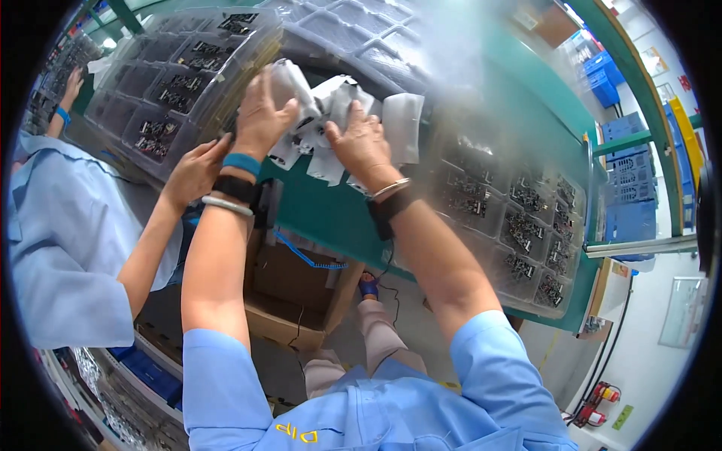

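Note:
A loose pile of crumpled white wrappers or sheets (325,161) lies on the green table mat, with small black parts showing among them. My left hand (259,116) is at the pile's left side, fingers and thumb apart, beside a rounded white wrapper (293,86). On the right of the pile, my right hand (361,146) rests with its fingers spread over the white pieces. Another white sheet (403,124) lies just right of that hand. Neither hand shows a firm grip on anything, though some fingertips are partly hidden among the wrappers.
Clear compartment trays with small circuit boards stand at the left (169,90) and right (519,218). Empty-looking clear trays (338,30) sit behind the pile. A co-worker's hand (194,177) is close to my left wrist. Below the table edge is an open cardboard box (289,289).

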The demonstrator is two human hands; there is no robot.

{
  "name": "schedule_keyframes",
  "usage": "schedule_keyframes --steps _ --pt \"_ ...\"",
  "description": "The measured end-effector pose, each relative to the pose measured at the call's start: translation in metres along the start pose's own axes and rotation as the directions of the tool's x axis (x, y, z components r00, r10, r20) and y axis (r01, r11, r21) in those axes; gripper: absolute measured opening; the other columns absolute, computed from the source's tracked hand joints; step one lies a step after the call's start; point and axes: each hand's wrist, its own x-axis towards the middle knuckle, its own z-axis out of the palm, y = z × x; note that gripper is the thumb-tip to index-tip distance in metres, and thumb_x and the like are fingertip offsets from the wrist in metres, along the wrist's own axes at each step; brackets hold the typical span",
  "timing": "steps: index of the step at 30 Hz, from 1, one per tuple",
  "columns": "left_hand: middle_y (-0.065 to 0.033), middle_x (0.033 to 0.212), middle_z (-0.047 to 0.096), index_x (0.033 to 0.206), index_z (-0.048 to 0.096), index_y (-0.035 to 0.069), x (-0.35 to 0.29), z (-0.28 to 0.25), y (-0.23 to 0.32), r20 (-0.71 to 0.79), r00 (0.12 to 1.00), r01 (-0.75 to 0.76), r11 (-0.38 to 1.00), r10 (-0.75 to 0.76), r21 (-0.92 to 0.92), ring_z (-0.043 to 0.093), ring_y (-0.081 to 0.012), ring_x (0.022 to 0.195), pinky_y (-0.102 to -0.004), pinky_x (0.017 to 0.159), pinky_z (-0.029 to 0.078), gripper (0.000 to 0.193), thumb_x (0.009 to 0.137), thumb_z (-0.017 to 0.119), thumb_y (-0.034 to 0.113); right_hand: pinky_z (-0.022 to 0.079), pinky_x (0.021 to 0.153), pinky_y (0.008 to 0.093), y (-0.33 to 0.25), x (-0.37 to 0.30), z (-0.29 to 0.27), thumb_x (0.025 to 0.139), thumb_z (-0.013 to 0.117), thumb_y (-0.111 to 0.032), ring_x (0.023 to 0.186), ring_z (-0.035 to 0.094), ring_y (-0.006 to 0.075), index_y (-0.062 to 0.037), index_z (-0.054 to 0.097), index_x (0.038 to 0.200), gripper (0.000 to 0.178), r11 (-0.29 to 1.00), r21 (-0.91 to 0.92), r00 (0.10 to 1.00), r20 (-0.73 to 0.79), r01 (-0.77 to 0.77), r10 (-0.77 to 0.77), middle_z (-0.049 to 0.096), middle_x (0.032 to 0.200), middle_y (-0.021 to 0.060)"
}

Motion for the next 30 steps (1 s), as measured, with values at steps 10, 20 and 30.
schedule_keyframes --steps 10,20,30 --pt "-0.0264 0.124 0.054 0.131 0.046 0.004 0.021 0.004 0.085 0.27 0.958 -0.091 0.996 0.092 -0.017 0.052 -0.0424 0.113 -0.0496 0.095 0.042 0.053 0.085 0.053 0.031 0.044 0.09 0.0425 0.021 -0.031 -0.05 0.087 0.059 -0.027 0.113 0.053 0.032 -0.0068 0.056 0.12 0.039 0.837 -0.176 0.793 -0.266 0.519 -0.548 0.056 0.118 0.0163" --pt "-0.0158 0.095 0.062 0.103 0.061 0.001 -0.247 -0.112 0.064 0.194 0.932 0.363 0.793 -0.307 -0.489 0.062 -0.0313 0.085 -0.0358 0.072 0.05 0.019 0.085 0.055 0.0 0.048 0.077 0.0298 0.024 -0.165 0.095 0.091 0.051 -0.006 0.087 0.061 0.0207 -0.0014 0.062 0.104 0.018 0.751 0.66 0.979 0.168 -0.024 -0.116 0.063 0.093 0.0072" --pt "-0.0186 0.099 0.062 0.108 0.062 0.005 -0.592 -0.101 0.057 0.612 0.284 0.934 0.358 -0.738 -0.002 0.06 -0.0377 0.095 -0.0408 0.08 0.049 0.023 0.091 0.05 0.015 0.049 0.07 0.025 0.074 -0.218 0.262 0.092 0.051 -0.013 0.08 0.06 0.012 -0.0044 0.059 0.111 0.022 0.863 0.502 0.887 0.419 -0.048 -0.195 0.063 0.09 0.0061"
